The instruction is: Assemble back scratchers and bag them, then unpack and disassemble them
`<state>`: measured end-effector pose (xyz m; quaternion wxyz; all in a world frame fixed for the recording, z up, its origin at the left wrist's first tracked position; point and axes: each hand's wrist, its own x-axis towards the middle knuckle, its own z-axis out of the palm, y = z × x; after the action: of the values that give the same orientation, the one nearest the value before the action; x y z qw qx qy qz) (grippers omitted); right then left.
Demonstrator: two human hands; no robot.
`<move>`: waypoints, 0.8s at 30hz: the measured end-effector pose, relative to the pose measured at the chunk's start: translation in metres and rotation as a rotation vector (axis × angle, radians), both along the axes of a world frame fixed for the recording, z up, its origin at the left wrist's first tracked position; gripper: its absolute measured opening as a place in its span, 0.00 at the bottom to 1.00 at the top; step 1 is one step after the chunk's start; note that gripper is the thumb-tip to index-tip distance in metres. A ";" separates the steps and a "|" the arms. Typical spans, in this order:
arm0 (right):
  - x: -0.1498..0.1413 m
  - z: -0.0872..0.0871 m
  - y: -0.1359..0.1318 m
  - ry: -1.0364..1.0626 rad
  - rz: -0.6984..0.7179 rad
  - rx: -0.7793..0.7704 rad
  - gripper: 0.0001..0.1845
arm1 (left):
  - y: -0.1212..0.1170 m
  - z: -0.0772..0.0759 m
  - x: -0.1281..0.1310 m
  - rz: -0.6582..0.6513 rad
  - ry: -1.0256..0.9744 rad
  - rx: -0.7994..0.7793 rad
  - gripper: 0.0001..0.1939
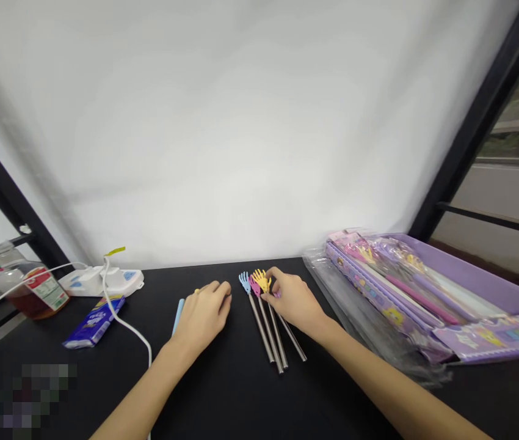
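Several back scratchers with hand-shaped plastic heads and thin metal rods lie side by side on the black table. The light blue back scratcher (pixel 245 281) is leftmost, then the magenta back scratcher (pixel 254 286). My right hand (pixel 293 299) pinches the head of the yellow back scratcher (pixel 262 280) between thumb and forefinger. Under that hand a purple back scratcher (pixel 278 294) is partly covered. To their left, my left hand (pixel 204 308) rests palm down with curled fingers, its fingertips hidden. A light blue stick (pixel 178 315) shows beside it, partly hidden by the hand.
At right, an open purple box (pixel 483 275) holds wrapped back scratchers, with clear plastic wrapping (pixel 355 318) along its side. On the left are a power strip (pixel 126 281), a white cable (pixel 134 330), a blue packet (pixel 94 322) and a bottle of brown liquid (pixel 35 284). A white wall rises behind.
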<state>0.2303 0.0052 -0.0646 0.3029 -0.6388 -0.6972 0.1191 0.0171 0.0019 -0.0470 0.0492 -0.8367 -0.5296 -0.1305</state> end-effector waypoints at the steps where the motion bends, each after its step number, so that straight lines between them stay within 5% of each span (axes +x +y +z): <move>1: 0.002 0.001 -0.004 0.000 0.008 -0.019 0.13 | -0.001 0.000 0.006 -0.072 -0.032 0.016 0.10; 5: 0.012 0.003 -0.010 0.137 0.030 -0.018 0.07 | -0.006 0.000 0.035 -0.321 -0.111 -0.004 0.13; 9: 0.028 0.004 -0.014 0.293 0.001 -0.007 0.05 | -0.008 -0.005 0.053 -0.419 -0.139 -0.029 0.15; 15: 0.023 -0.002 -0.019 0.286 0.013 0.013 0.03 | -0.008 -0.017 0.046 -0.365 -0.235 -0.093 0.16; 24: -0.013 -0.008 -0.007 0.210 0.067 -0.014 0.04 | 0.005 -0.013 0.019 -0.344 -0.391 -0.268 0.18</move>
<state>0.2171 -0.0022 -0.0729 0.3657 -0.6013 -0.6817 0.2002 0.0357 0.0069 -0.0600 -0.1875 -0.8723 -0.3919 -0.2243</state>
